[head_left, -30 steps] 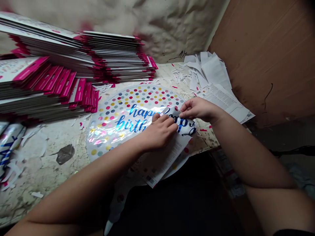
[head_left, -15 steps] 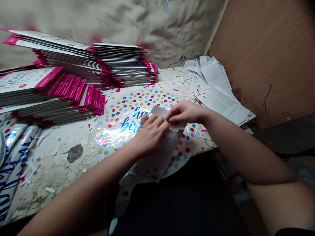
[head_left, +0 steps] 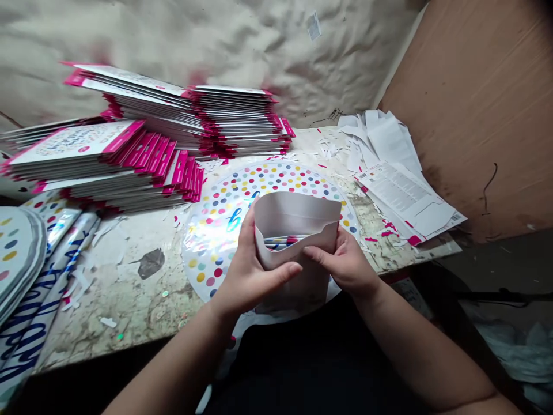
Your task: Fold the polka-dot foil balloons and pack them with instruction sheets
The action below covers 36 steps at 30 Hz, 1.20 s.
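A white paper envelope [head_left: 298, 210] stands with its mouth bulged open between my hands. My left hand [head_left: 246, 271] grips its left side, thumb across the front. At the right edge, my right hand [head_left: 348, 262] pinches the front lip with its thumb; its fingers are mostly hidden behind. Inside the envelope shows the edge of a folded, colourful item [head_left: 287, 240], perhaps foil. Underneath lies a flat round foil balloon [head_left: 216, 253] with coloured dots and blue lettering, its middle covered by the envelope and hands. Its tail hangs over the table's front edge.
Stacks of white-and-pink packets [head_left: 155, 115] stand at the back left. More dotted foil balloons [head_left: 19, 259] and rolled foil [head_left: 47, 288] lie at the far left. Cut paper sheets [head_left: 410, 193] sit at the right, near a brown board [head_left: 484, 115]. Paper scraps litter the worn table [head_left: 142, 305].
Before, the envelope lay flat, with both hands close together at its top. Now it is raised and held open, with my hands apart on its two sides. The view has shifted slightly left.
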Each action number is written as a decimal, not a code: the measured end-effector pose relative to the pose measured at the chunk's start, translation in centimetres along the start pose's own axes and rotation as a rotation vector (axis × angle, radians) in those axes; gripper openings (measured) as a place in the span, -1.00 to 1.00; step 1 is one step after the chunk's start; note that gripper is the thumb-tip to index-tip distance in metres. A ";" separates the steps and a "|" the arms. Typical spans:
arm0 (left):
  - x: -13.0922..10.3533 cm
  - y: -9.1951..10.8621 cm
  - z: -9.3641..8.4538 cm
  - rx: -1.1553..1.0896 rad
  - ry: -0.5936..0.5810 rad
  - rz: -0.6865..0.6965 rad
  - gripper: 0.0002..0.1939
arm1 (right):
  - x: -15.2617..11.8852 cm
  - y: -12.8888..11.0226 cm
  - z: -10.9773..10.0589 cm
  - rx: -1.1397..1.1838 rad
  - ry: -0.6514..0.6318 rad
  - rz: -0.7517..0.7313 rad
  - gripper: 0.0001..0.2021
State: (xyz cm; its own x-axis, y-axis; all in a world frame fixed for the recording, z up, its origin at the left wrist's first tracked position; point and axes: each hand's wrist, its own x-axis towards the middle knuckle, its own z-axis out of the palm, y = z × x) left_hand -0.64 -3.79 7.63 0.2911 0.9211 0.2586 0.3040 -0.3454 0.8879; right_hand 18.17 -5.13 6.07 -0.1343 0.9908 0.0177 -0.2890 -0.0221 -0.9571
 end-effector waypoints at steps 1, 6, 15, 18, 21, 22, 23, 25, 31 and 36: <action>-0.1 0.0 0.2 -0.095 0.022 -0.045 -0.13 | 0.1 -0.2 0.1 -0.008 0.012 0.001 -0.65; -0.1 0.2 -0.1 -0.437 0.061 -0.309 -0.54 | 2.2 -1.4 -0.8 -0.075 0.040 -0.053 -0.75; -0.9 -2.6 1.4 -0.617 -0.112 -0.781 -0.73 | 4.2 -0.1 -1.6 -1.187 0.009 -0.397 -0.87; -1.6 -2.5 1.7 -0.570 -0.154 -0.767 -0.69 | 2.5 0.7 -0.3 -1.229 -0.278 -0.465 -0.85; -1.8 -2.3 1.7 -0.498 -0.175 -0.714 -0.66 | 1.8 0.8 0.3 -1.254 -0.284 -0.477 -0.85; -1.9 -2.2 1.6 -0.477 -0.182 -0.694 -0.65 | 1.8 0.7 0.4 -1.267 -0.288 -0.478 -0.85; -1.9 -2.2 1.6 -0.458 -0.187 -0.674 -0.65 | 1.9 0.6 0.4 -1.284 -0.294 -0.484 -0.85; -1.8 -2.2 1.5 -0.424 -0.191 -0.641 -0.65 | 2.1 0.5 0.5 -1.326 -0.316 -0.514 -0.83; -1.8 -1.9 1.5 -0.431 -0.239 -0.607 -0.63 | 2.6 0.0 0.4 -1.333 -0.310 -0.503 -0.84; -1.8 -1.9 1.4 -0.417 -0.238 -0.606 -0.62 | 2.1 -0.8 0.1 -1.343 -0.379 -0.499 -0.85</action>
State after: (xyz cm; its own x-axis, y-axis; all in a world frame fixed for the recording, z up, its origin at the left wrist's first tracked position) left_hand -0.47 -5.05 4.94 0.3846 0.8479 -0.3649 0.1197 0.3461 0.9305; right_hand 18.00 -3.07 6.86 -0.5817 0.7609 0.2874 0.6649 0.6483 -0.3709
